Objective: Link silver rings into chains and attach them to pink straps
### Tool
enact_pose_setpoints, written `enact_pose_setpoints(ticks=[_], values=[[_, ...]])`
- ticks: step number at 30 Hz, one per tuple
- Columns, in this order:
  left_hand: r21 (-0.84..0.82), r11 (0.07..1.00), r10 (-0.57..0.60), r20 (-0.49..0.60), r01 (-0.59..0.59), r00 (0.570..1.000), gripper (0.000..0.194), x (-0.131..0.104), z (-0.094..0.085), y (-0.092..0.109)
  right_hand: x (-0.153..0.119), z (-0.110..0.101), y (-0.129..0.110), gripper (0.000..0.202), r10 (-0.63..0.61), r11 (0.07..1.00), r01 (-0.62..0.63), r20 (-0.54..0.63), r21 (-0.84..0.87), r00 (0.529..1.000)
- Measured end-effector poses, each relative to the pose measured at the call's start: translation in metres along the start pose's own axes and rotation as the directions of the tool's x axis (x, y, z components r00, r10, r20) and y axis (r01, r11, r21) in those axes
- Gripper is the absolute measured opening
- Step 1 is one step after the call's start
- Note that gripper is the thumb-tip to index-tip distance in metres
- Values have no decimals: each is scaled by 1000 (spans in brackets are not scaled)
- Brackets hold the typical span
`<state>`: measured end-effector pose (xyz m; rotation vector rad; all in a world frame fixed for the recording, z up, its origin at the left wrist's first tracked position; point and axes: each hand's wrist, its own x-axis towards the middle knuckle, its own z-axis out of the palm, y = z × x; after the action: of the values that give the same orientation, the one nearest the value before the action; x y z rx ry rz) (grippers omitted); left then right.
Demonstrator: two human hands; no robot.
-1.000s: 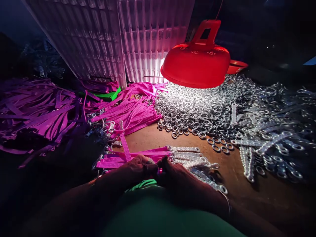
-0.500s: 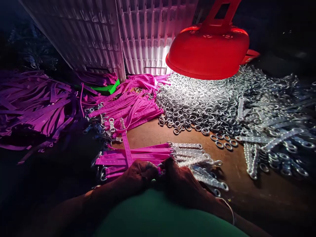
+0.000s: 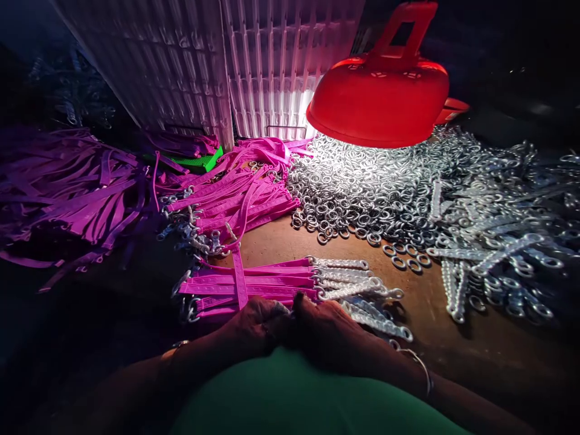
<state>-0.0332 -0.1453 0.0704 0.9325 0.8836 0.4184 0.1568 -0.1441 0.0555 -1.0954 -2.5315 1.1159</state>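
Close in front of my body, my left hand [image 3: 261,323] is closed on the lower end of a pink strap [image 3: 240,278]. That strap runs up across other pink straps, and a metal clip [image 3: 231,231] shows at its far end. My right hand [image 3: 324,326] touches it fingertip to fingertip, pinched shut. Whatever lies between the fingertips is hidden in shadow. Just beyond both hands is a row of pink straps [image 3: 267,279], metal clips at their left ends and pale braided pieces with ring ends [image 3: 348,275] at their right.
A red lamp [image 3: 378,106] hangs over a heap of metal rings [image 3: 362,175]. More braided pieces [image 3: 507,257] lie at the right. Pink straps are piled at the left [image 3: 86,187] and centre [image 3: 244,196], near a green tray [image 3: 211,162]. Ribbed panels [image 3: 272,72] stand behind.
My hands have drawn closer together at the fingertips, and the bit of pink seen between them is now hidden. The view has shifted slightly.
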Motion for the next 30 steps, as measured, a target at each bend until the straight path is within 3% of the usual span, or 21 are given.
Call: enact_pose_setpoints(ticks=[4, 7, 10, 14, 21, 30], values=[[2, 999, 48, 39, -48, 998, 52, 7, -4, -10, 6, -7, -4, 9, -75, 997, 71, 103, 40, 992], [44, 994, 101, 32, -103, 994, 53, 10, -8, -13, 11, -17, -10, 12, -104, 994, 97, 128, 56, 986], [54, 995, 84, -31, -82, 996, 49, 8, -7, -6, 12, -19, -8, 11, -70, 996, 67, 66, 55, 995], [-31, 998, 55, -35, -57, 998, 45, 2, 0, 9, 7, -13, 5, 14, -23, 998, 26, -47, 58, 999], [123, 992, 22, -159, -2, 987, 51, -2, 6, 6, -6, -16, 9, 10, -62, 984, 66, -27, 167, 998], [102, 995, 11, -146, 4, 989, 48, -5, 8, 3, -9, -12, 9, 8, -37, 999, 37, -29, -9, 999]])
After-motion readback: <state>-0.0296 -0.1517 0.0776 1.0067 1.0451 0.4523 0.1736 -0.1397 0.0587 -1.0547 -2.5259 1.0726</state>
